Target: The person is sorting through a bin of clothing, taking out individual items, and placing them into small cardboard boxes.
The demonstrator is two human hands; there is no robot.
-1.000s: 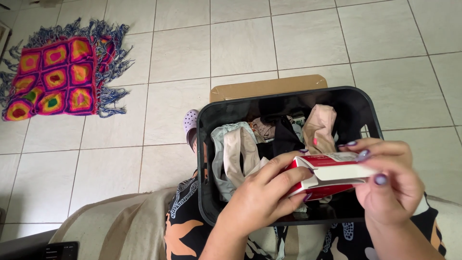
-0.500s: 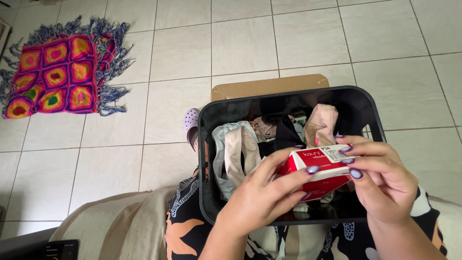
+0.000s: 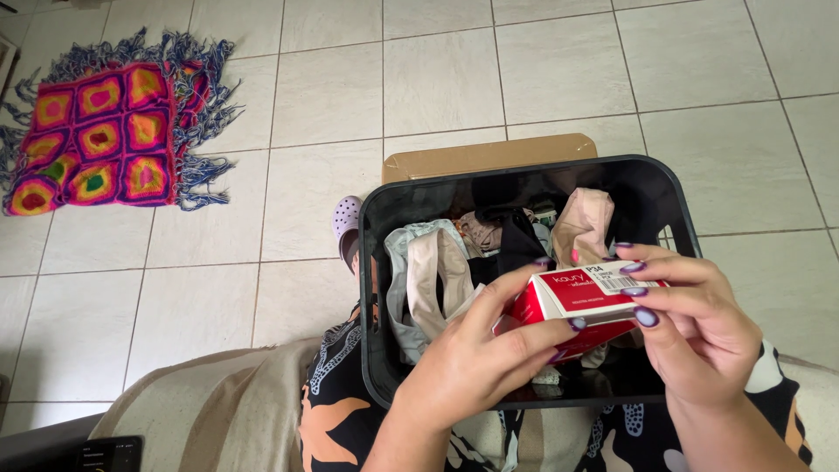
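A small red and white cardboard box [image 3: 584, 308] is held over a black plastic bin [image 3: 376, 262] that rests on my lap. My left hand [image 3: 476, 363] grips the box's left end from below. My right hand [image 3: 690, 328] pinches its right end with purple-nailed fingers, covering that end. The bin holds several pieces of clothing: a pale green garment [image 3: 404, 262], a beige one [image 3: 584, 223] and black fabric [image 3: 516, 240].
A flat brown cardboard sheet [image 3: 489, 156] lies on the tiled floor behind the bin. A lilac clog [image 3: 346, 220] sits by the bin's left side. A bright crocheted rug [image 3: 96, 135] lies at the far left. A striped beige cover [image 3: 218, 411] is under my legs.
The box has been turned in both hands, so its red printed side and white labelled top now face up. The bin has not moved.
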